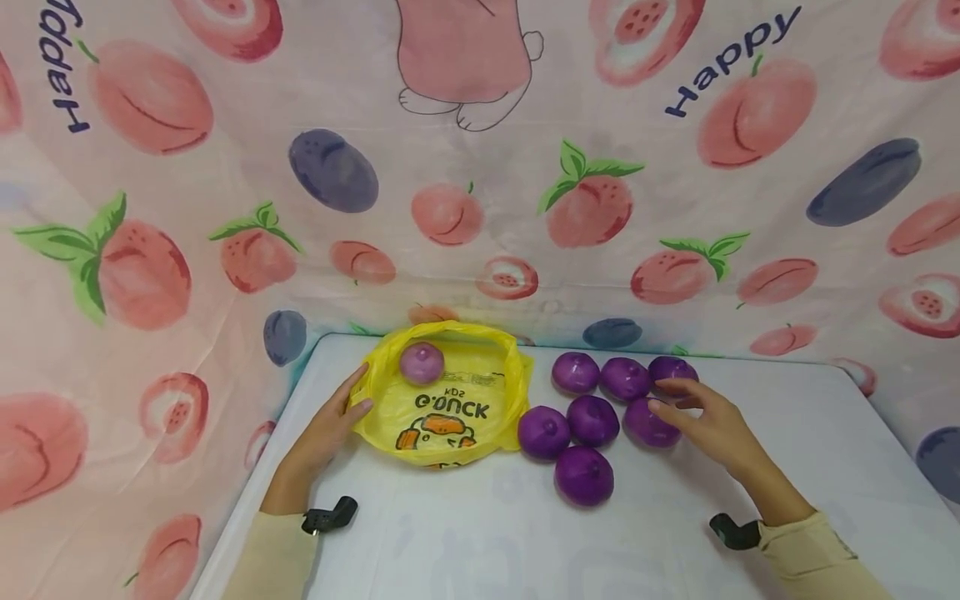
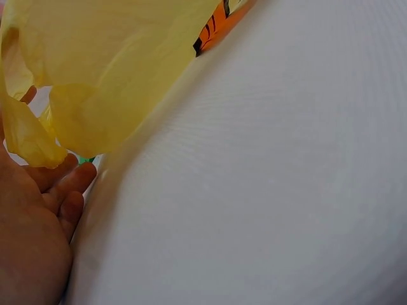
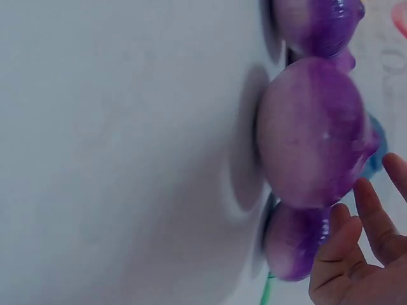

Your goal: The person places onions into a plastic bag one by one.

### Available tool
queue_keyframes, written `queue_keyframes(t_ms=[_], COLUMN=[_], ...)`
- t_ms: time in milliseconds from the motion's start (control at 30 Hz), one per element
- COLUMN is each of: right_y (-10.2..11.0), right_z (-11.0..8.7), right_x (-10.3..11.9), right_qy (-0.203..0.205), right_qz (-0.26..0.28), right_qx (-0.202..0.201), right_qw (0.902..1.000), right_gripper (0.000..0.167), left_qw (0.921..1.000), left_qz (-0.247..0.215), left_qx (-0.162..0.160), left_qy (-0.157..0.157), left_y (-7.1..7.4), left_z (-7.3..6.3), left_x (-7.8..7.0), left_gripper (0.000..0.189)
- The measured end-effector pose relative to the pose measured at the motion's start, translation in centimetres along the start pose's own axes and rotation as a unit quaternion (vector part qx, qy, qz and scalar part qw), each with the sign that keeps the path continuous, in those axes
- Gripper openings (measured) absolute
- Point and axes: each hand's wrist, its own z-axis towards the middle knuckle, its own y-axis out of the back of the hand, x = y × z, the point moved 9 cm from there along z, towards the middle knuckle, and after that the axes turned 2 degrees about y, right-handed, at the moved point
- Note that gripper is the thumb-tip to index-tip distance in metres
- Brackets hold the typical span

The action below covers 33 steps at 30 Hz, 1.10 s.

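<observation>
Near the middle of the table a yellow plastic bag (image 1: 435,450) lies with its mouth wide, and one lighter purple onion (image 1: 422,363) is inside it. My left hand (image 1: 330,421) touches the bag's left edge, fingers loosely bent beside the yellow film (image 2: 102,108). To the right of the bag sit several glossy purple onions with small nubs on top. Over the rightmost front purple onion (image 1: 649,423) is my right hand (image 1: 712,417), thumb and fingers spread apart. In the right wrist view its fingertips are close beside a purple onion (image 3: 311,133), not wrapped round it.
Other purple onions stand close together: one nearest the front (image 1: 584,477), one next to the bag (image 1: 543,433), and a back row along the far edge (image 1: 575,372). A fruit-printed cloth (image 1: 480,167) rises behind the white table (image 1: 465,533).
</observation>
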Motion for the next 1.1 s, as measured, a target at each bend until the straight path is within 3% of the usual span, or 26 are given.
queue_keyframes(t_ms=[200, 400, 733, 1100], right_y=[-0.5, -1.2, -2.6, -3.0], right_z=[0.1, 0.2, 0.4, 0.8], right_x=[-1.2, -2.7, -4.2, -4.7], right_qy=[-0.007, -0.024, -0.049, -0.039], right_qz=[0.005, 0.011, 0.064, 0.081], right_qx=[0.017, 0.041, 0.097, 0.144], right_qw=[0.9998, 0.9988, 0.9921, 0.9855], right_gripper=[0.062, 0.067, 0.074, 0.077], left_qw=[1.0, 1.0, 1.0, 1.0], left_qz=[-0.002, -0.001, -0.003, -0.006], left_qx=[0.0, 0.003, 0.003, 0.002], left_qy=[0.009, -0.004, -0.001, -0.004], left_y=[0.0, -0.2, -0.2, -0.1], left_z=[0.0, 0.2, 0.3, 0.1], left_x=[0.0, 0.0, 0.1, 0.0], left_gripper=[0.066, 0.065, 0.065, 0.066])
